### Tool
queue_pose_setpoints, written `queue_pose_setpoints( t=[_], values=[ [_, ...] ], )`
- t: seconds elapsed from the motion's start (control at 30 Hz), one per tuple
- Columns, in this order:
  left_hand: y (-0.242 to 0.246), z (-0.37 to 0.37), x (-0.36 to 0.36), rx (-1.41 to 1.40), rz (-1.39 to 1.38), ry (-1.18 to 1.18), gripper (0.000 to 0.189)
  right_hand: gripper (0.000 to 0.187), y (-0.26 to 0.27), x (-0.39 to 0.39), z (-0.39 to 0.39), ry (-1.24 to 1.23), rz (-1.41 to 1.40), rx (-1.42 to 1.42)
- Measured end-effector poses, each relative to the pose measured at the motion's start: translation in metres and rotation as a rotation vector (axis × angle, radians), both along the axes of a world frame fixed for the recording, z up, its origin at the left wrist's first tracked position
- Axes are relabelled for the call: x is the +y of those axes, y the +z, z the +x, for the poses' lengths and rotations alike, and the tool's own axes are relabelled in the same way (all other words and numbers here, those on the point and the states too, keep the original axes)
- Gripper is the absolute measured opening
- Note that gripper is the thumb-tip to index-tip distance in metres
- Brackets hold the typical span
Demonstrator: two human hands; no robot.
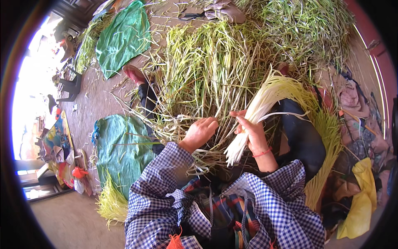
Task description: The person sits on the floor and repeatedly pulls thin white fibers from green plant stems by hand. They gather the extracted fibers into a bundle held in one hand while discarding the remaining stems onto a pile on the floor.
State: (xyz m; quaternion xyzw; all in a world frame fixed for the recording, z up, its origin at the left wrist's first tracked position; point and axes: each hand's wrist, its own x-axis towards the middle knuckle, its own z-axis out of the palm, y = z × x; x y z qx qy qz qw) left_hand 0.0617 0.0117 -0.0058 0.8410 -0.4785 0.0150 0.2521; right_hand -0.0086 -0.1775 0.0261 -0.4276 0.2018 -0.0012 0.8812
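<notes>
In my right hand [255,137] is a bundle of pale leafy stalks [261,102], which look like blanched chives or garlic shoots. Its white ends point down towards my lap, and its yellow tops bend over my right knee. My left hand [200,132] is curled just left of the bundle, over the near edge of a heap of loose stalks [208,68]. Its fingertips are turned under, so whether it grips a stalk is hidden. The heap lies between my legs, yellow-green on top with dry brown strands near me.
More yellow stalks [326,143] lie beside my right leg. A green sheet [124,37] and a blue-green sheet [121,152] are at the left, with a yellow-green bunch [112,202]. A dark stool [71,85] stands farther left. Greener stalks [304,31] pile up at far right. A yellow bag [360,199] lies at right.
</notes>
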Motion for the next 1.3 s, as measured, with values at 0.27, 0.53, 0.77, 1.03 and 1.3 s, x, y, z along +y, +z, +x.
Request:
queue_pose_setpoints(
  t=[0.27, 0.53, 0.77, 1.03, 1.3],
  values=[
    [0.019, -0.028, 0.002, -0.058, -0.003, -0.185, 0.015, 0.016, -0.045, 0.024, 0.007, 0.023, -0.225, -0.072],
    [-0.008, -0.026, 0.035, 0.045, 0.144, -0.009, 0.012, 0.022, -0.024, 0.001, -0.005, -0.139, -0.181, -0.037],
    [-0.006, -0.012, 0.085, 0.343, 0.482, 0.394, 0.022, 0.034, 0.017, -0.029, -0.021, -0.345, -0.135, -0.066],
    [0.024, -0.026, 0.014, 0.200, -0.028, 0.235, 0.040, 0.041, 0.027, -0.015, -0.033, -0.239, -0.223, 0.048],
    [0.042, -0.053, -0.032, 0.547, -0.288, -0.039, 0.014, 0.042, 0.015, -0.025, -0.040, -0.253, -0.199, -0.034]
  ],
)
